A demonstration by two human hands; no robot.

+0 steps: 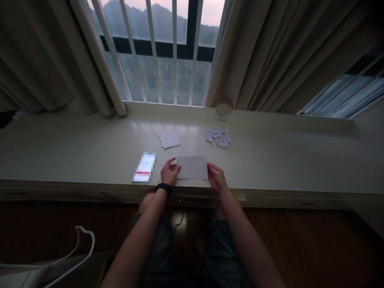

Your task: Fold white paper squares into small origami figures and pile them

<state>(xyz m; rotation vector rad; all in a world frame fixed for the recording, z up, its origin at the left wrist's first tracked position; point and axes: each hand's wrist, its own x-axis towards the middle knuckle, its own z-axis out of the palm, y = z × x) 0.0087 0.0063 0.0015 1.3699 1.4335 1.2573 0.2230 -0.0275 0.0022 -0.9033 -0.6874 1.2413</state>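
A plain white sheet of paper (192, 167), wider than it is deep, is held between my two hands close to the front edge of the long pale desk (285, 160). My left hand (170, 173), with a dark band on its wrist, pinches the sheet's left edge, thumb on top. At the right edge, my right hand (216, 176) has its fingers closed on the paper. Beyond the sheet lies a small stack of square white papers (169, 139). Several crumpled or folded white paper pieces (218, 137) sit in a group to its right.
Left of my hands lies a lit phone (145, 167), its screen blurred out. A barred window (168, 76) stands behind the desk between beige curtains (249, 56). A white cable (91, 244) loops at lower left. My knees are at the desk's front.
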